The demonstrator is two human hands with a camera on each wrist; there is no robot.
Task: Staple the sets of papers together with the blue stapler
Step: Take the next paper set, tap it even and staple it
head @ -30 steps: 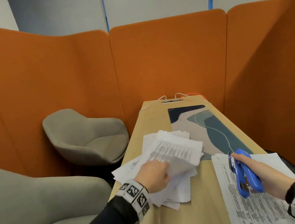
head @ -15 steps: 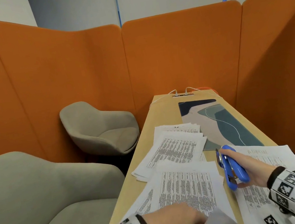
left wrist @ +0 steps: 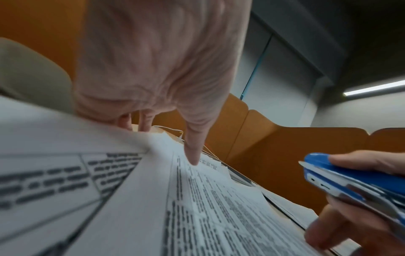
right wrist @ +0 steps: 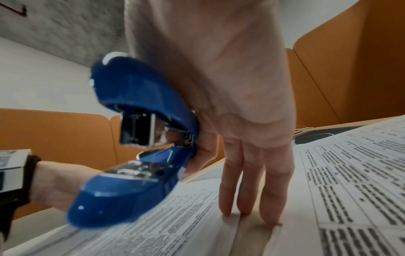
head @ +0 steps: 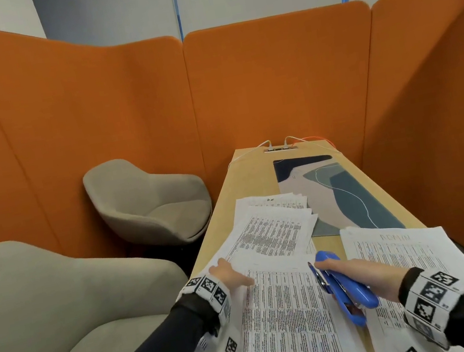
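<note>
A printed paper set (head: 287, 321) lies in the middle of the wooden table (head: 224, 208). My left hand (head: 229, 274) holds its top left corner. The thumb (left wrist: 192, 155) presses on top, and the other fingers are hidden behind a raised sheet. At the set's top right corner, my right hand (head: 356, 271) grips the blue stapler (head: 348, 295) between thumb and forefinger, jaws apart (right wrist: 136, 138). Its three other fingers (right wrist: 271, 199) reach straight down to the table gap. A second set (head: 399, 254) lies to the right under that arm. A loose pile (head: 271, 231) lies farther back.
A patterned desk mat (head: 336, 194) covers the far right of the table, with a socket and cables (head: 280, 147) at the far end. Two grey armchairs (head: 148, 203) (head: 48, 317) stand to the left. Orange partitions (head: 270, 82) enclose the booth.
My left hand has pulled a set from the far pile toward me and laid it in the middle. My right hand has carried the stapler left to that set's top right corner.
</note>
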